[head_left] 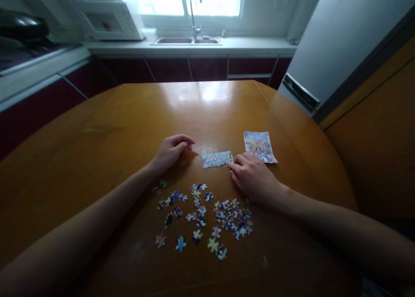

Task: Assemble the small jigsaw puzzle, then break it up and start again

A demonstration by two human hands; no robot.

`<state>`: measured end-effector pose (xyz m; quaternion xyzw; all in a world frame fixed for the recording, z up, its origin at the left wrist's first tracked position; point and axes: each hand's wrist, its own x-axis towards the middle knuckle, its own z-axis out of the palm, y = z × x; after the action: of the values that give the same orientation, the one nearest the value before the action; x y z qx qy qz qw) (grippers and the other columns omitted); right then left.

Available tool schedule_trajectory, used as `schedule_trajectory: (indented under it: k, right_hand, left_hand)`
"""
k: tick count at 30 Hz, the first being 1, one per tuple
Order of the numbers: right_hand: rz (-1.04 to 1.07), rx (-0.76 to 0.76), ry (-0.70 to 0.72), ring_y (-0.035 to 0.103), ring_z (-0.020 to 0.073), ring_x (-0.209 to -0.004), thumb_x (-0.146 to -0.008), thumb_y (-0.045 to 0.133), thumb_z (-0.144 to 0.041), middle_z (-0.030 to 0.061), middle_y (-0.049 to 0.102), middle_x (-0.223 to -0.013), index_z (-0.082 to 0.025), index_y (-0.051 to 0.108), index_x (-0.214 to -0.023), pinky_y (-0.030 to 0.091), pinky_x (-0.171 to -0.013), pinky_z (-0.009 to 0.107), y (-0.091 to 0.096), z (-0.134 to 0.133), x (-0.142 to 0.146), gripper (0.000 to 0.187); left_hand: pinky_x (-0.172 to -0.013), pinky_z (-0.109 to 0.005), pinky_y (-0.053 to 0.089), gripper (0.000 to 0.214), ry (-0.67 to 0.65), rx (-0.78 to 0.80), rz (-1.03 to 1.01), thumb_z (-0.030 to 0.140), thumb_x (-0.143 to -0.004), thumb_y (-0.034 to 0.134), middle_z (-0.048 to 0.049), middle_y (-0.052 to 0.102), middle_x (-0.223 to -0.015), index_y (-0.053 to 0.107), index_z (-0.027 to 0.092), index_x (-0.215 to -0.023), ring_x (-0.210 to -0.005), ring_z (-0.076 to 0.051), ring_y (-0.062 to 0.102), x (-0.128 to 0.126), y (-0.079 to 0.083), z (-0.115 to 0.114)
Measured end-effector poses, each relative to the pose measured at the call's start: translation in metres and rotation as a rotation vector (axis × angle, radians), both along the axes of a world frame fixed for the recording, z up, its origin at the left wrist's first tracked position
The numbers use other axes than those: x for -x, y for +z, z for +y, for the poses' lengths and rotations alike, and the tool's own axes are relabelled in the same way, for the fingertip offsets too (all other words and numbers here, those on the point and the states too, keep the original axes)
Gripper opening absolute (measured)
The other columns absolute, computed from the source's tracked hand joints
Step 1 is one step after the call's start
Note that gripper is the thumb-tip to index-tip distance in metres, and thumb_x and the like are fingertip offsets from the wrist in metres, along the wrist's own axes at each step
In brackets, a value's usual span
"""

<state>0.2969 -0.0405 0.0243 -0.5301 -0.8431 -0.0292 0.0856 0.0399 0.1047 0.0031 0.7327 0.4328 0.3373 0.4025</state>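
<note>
An assembled strip of jigsaw puzzle (217, 159), light blue with lettering, lies on the wooden table. At its lower right corner is my right hand (252, 176), its fingers closed on a small puzzle piece (228, 165) that is mostly hidden by the fingertips. My left hand (173, 152) rests on the table left of the strip, its fingers loosely curled together and nothing visible in them. Loose puzzle pieces (227, 215) are scattered nearer to me, between my forearms. Just beyond my right hand lies a printed picture sheet (258, 145), its lower left edge partly covered by that hand.
The oval wooden table (136, 111) fills the middle of the view. Behind it run a counter with a sink (175, 40) and tap (193, 11), and a white microwave (105, 22). A grey fridge (343, 37) stands at right, a stove (29, 50) at left.
</note>
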Motion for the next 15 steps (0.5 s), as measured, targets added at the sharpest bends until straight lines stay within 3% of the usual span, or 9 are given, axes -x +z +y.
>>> schedule_trajectory:
  k: [10, 15]
  right_hand:
    - [-0.005, -0.011, 0.088, 0.052, 0.0228, -0.093, -0.096, 0.047, -0.020, 0.0109, 0.064, -0.095, -0.015, 0.067, -0.087, 0.038, -0.081, 0.035, -0.0029, 0.0050, -0.0052, 0.023]
    - [-0.025, -0.023, 0.051, 0.054, 0.0236, -0.093, -0.096, 0.049, -0.025, 0.0106, 0.065, -0.095, -0.015, 0.068, -0.091, 0.035, -0.086, 0.038, -0.0011, 0.0038, -0.0039, 0.021]
  left_hand:
    - [-0.066, -0.025, 0.044, 0.019, 0.005, -0.002, -0.008, 0.029, -0.079, 0.057, -0.0018, 0.065, -0.074, 0.070, 0.017, -0.086, -0.069, -0.015, 0.058, -0.0022, 0.0032, -0.0023]
    - [-0.066, -0.025, 0.044, 0.021, 0.010, 0.002, -0.013, 0.028, -0.078, 0.056, -0.0017, 0.065, -0.074, 0.070, 0.015, -0.086, -0.068, -0.014, 0.058, -0.0025, 0.0023, -0.0027]
